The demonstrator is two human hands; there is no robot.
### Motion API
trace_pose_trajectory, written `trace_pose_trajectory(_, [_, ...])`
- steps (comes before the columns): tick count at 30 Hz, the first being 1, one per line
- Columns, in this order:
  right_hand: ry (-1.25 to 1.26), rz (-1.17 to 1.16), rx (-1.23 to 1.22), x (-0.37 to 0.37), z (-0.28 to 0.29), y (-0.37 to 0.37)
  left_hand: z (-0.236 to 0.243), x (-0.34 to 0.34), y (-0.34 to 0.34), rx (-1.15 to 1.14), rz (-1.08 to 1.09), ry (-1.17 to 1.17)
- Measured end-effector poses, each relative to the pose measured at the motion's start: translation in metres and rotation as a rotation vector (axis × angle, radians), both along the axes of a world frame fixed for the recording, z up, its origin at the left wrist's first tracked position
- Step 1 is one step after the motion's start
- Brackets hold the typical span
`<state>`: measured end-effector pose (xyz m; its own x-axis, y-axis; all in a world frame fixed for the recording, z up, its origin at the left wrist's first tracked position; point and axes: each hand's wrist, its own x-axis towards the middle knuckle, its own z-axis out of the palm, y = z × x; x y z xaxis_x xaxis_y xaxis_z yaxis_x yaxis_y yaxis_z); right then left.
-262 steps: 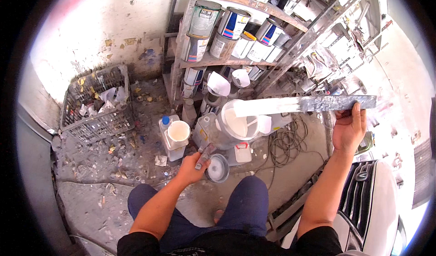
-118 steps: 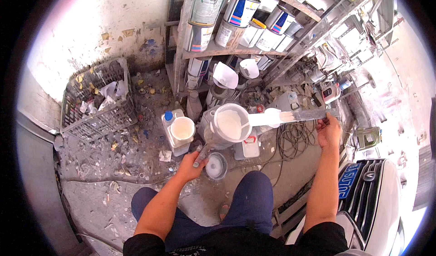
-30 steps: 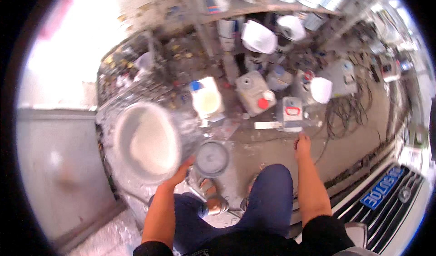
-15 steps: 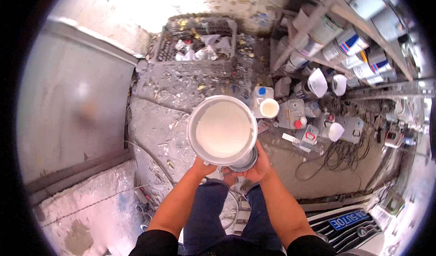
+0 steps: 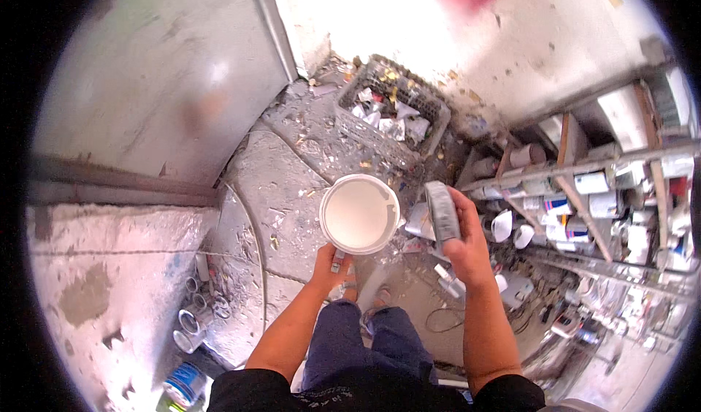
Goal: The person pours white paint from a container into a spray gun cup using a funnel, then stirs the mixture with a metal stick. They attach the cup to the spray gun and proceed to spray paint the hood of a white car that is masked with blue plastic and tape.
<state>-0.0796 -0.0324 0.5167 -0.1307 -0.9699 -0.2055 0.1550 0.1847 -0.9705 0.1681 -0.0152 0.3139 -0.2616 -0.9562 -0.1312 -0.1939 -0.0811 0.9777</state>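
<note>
In the head view a white bucket (image 5: pixel 356 213) of cream-coloured liquid is upright at the middle. My left hand (image 5: pixel 328 269) is closed at its near lower side on a narrow grey piece that looks like its handle. Right of the bucket, my right hand (image 5: pixel 467 240) grips a dull grey round lid (image 5: pixel 441 209), tipped on edge and apart from the bucket. My legs and sandalled feet show beneath.
A grey crate (image 5: pixel 349 101) of scraps stands by the wall. A shelving rack (image 5: pixel 562 165) with cans and several jugs (image 5: pixel 517 289) lie right, with coiled hose. A metal panel (image 5: pixel 146 83) stands left; cups (image 5: pixel 188 323) and a blue can (image 5: pixel 186 383) sit lower left.
The long strip my right hand held earlier has left it. Half a second ago the lid was under the bucket; now it is out to the right. The view has turned left.
</note>
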Motion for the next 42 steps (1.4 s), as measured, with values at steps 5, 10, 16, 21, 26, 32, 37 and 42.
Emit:
trace_pose_trajectory(5, [0.767,0.368,-0.455,0.065,0.081,-0.044,0.025,0.027,0.005,-0.096,0.179,-0.112])
trace_pose_trajectory(10, [1.005,0.525,-0.475,0.113,0.111,-0.059,0.087,0.036,0.012,-0.164,0.339,-0.21])
trace_pose_trajectory(16, [1.006,0.818,-0.837,0.131,0.14,-0.07,0.096,0.036,0.045,-0.112,0.425,-0.221])
trace_pose_trajectory(21, [0.948,1.143,-1.031,0.146,0.163,-0.074,0.107,0.026,0.068,-0.005,0.521,-0.183])
trace_pose_trajectory(26, [0.842,1.32,-1.318,0.168,0.178,-0.067,0.126,0.026,0.096,-0.072,0.642,-0.273])
trace_pose_trajectory(32, [0.778,1.438,-1.397,0.206,0.193,-0.036,0.141,0.039,0.132,0.025,0.735,-0.209])
trace_pose_trajectory(37, [0.799,1.359,-1.431,0.252,0.2,0.019,0.155,0.07,0.172,-0.051,0.855,-0.194])
trace_pose_trajectory(42, [0.765,1.432,-1.513,0.298,0.225,0.059,0.189,0.121,0.216,-0.049,0.802,-0.147])
